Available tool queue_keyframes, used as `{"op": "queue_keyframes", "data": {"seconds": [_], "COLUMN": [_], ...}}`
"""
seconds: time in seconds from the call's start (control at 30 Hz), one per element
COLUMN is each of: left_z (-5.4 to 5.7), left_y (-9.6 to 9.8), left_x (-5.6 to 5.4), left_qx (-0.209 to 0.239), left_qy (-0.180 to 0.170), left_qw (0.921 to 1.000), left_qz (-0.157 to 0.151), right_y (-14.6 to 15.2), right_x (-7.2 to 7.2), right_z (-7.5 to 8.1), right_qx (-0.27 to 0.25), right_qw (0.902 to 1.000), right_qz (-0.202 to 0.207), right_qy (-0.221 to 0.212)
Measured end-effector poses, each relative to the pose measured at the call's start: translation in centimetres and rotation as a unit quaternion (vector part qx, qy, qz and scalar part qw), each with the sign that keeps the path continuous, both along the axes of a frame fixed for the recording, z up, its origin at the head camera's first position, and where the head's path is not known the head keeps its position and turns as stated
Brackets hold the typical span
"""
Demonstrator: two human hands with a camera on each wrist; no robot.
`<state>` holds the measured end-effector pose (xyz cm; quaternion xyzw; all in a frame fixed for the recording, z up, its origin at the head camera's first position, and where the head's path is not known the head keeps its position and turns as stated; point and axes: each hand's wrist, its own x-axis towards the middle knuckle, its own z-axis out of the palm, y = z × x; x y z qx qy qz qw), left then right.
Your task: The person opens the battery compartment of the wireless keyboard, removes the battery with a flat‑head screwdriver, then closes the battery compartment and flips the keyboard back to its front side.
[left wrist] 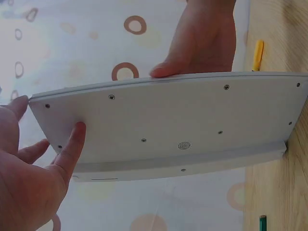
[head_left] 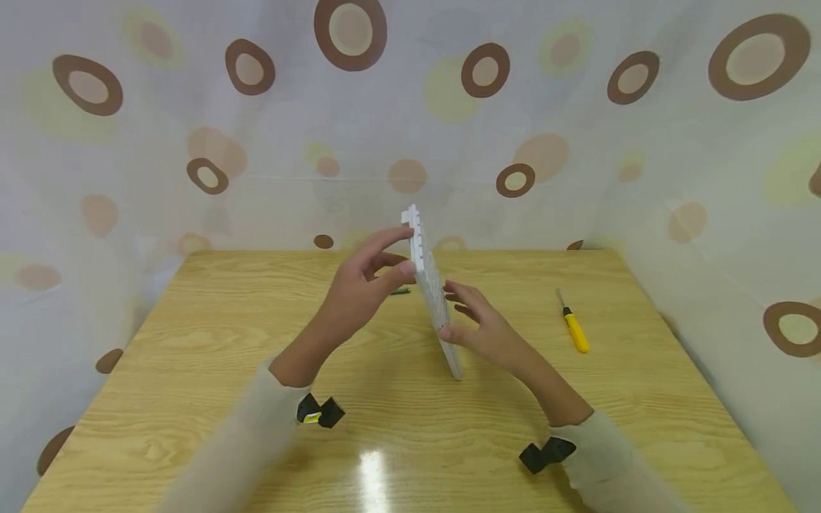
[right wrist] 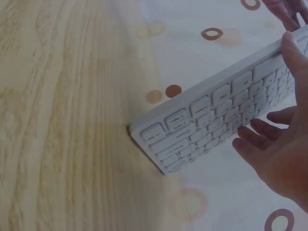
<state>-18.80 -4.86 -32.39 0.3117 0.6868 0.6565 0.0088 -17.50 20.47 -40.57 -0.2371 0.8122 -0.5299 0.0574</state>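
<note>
A white keyboard (head_left: 431, 285) stands tilted on one short end on the table. My left hand (head_left: 354, 285) holds its raised end; one fingertip presses the back panel in the left wrist view. That panel (left wrist: 163, 113) has several small screws, a round printed mark and a raised ridge along one long side. My right hand (head_left: 484, 324) holds it lower down, its thumb on the near long edge and its other fingers at the key side. In the right wrist view the keys (right wrist: 202, 120) face this hand (right wrist: 281, 149), and the lower corner meets the tabletop.
On the wooden table (head_left: 212, 399), a screwdriver (head_left: 576, 331) with a yellow handle lies to the right. A small green cylinder (head_left: 402, 291) lies behind the keyboard, partly covered in the head view. Patterned sheeting (head_left: 269, 142) surrounds the back and sides of the table.
</note>
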Motion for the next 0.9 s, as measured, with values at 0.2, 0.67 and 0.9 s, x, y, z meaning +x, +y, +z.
{"op": "queue_keyframes", "data": {"seconds": [0.2,0.67,0.9], "left_z": [-1.1,-3.5,-4.4], "left_y": [-2.6,-7.3,-8.1], "left_x": [0.6,2.5,3.0], "left_qx": [0.004,0.073,0.087], "left_qy": [-0.003,-0.079,-0.091], "left_qw": [0.9996,0.9933,0.9910], "left_qz": [0.028,0.043,0.046], "right_y": [-0.6,-1.6,-2.0], "right_x": [-1.0,-3.1,-3.3], "right_z": [-1.5,-3.0,-2.8], "right_qx": [0.047,0.157,0.187], "right_qw": [0.9981,0.9857,0.9812], "right_qz": [0.010,0.045,0.048], "right_qy": [-0.039,-0.043,-0.012]}}
